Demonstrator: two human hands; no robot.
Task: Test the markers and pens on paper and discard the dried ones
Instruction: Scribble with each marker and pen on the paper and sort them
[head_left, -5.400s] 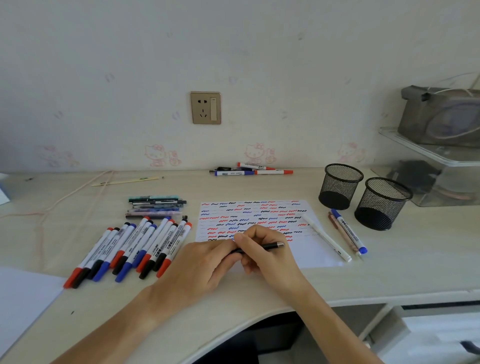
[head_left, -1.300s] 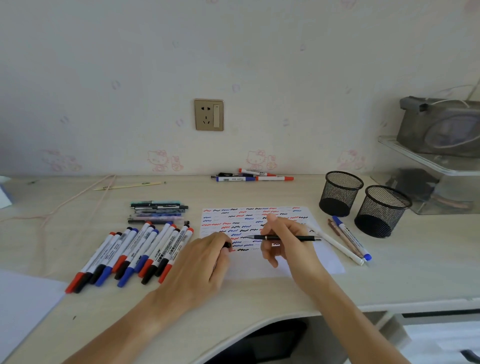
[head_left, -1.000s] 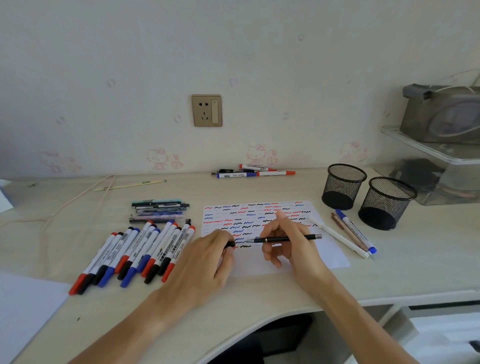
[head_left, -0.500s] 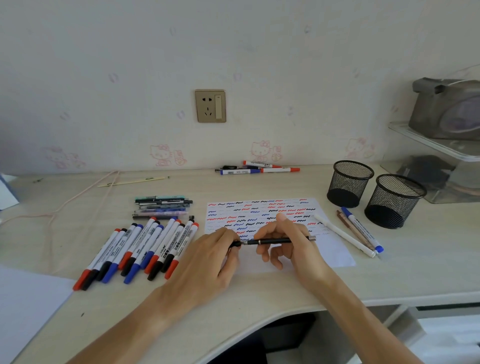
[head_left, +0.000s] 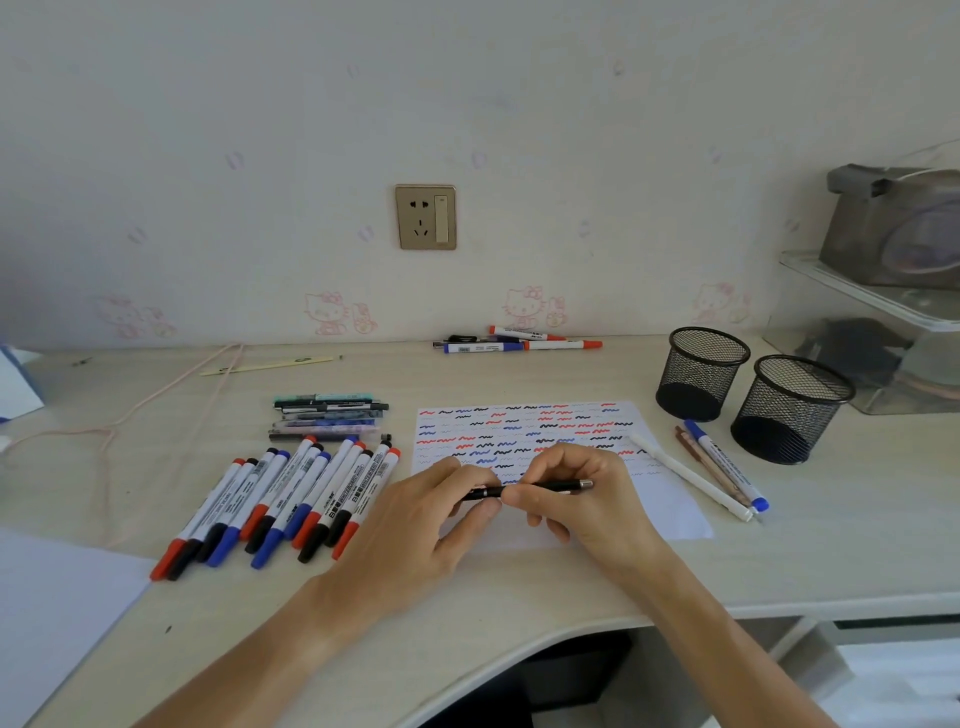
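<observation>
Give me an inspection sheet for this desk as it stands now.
Surface: light wood desk, curved front edge.
Job's things: test paper covered in red, blue and black squiggles; black pen held level above it; row of markers left of the paper; stack of pens behind them; three pens right of the paper; more markers by the wall.
Clutter: two mesh cups; white sheet at the left edge.
Hands: left hand and right hand both grip the black pen.
Cables: pink cord on the left.
Surroundings: wall socket; clear shelf at right.
</observation>
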